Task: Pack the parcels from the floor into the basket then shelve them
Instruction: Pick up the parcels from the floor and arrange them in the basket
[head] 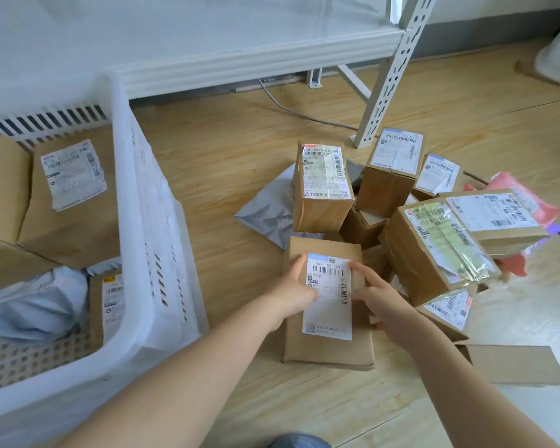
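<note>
Flat brown cardboard parcel (328,305) with long white barcode label lay on wooden floor (227,163) beside white slotted plastic basket (143,221), left grip (296,291) and right grip (380,297) clasped its two sides, fingers curled on its edges, other labelled boxes (322,189) piled just behind

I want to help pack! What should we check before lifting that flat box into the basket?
1. Left hand on the flat box: ok, it grips the left edge.
2. Right hand on it: ok, fingers on the right edge.
3. Nothing stacked on the box: ok.
4. Room in the white basket: ok, bare floor shows at the near end.
5. Clear way to the basket: ok.
6. Weight: cannot tell.
</note>
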Available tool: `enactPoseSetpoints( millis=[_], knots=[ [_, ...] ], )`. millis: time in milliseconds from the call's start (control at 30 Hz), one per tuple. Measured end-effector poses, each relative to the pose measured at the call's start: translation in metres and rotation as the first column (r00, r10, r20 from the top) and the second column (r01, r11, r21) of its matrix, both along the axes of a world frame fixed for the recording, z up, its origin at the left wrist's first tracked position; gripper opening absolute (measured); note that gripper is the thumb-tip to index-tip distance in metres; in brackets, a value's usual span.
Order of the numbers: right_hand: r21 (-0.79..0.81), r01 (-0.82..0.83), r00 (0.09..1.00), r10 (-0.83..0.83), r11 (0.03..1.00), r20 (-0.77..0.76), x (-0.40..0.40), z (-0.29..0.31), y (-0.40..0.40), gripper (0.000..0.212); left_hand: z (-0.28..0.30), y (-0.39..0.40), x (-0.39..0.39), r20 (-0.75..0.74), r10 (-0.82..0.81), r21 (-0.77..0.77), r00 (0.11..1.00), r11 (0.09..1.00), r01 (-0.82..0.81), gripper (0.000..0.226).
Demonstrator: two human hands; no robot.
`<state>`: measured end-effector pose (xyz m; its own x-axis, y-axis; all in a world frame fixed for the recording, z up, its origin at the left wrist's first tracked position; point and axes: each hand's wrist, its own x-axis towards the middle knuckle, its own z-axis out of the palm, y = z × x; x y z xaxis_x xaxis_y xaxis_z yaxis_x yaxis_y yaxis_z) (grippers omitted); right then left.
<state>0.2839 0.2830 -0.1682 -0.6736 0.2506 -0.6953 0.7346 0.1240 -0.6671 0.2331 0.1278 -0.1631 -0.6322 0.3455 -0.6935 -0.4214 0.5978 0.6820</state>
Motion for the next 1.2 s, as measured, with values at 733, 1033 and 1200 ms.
enactPoseSetpoints(
  millis=[733, 1033, 1200],
  knots=[
    [0.094, 0.138, 0.904, -0.087, 0.986, -0.418, -0.046, 0.212, -0.053, 0.033, 0.197, -0.055, -0.053, -0.216, 0.191, 0.245, 0.958, 0.96, -0.136, 0.067],
    [-0.099, 0.03, 0.787, -0.085, 0.995, -0.612, -0.085, 0.278, -0.143, 0.04, 0.261, -0.156, -0.085, -0.405, 0.414, 0.379, 0.815, 0.887, -0.263, 0.053],
    [-0.162, -0.13, 0.761, -0.007, 0.978, -0.648, -0.114, 0.279, -0.222, 0.04, 0.277, -0.246, -0.096, -0.48, 0.49, 0.386, 0.728, 0.863, -0.326, 0.051]
  ],
)
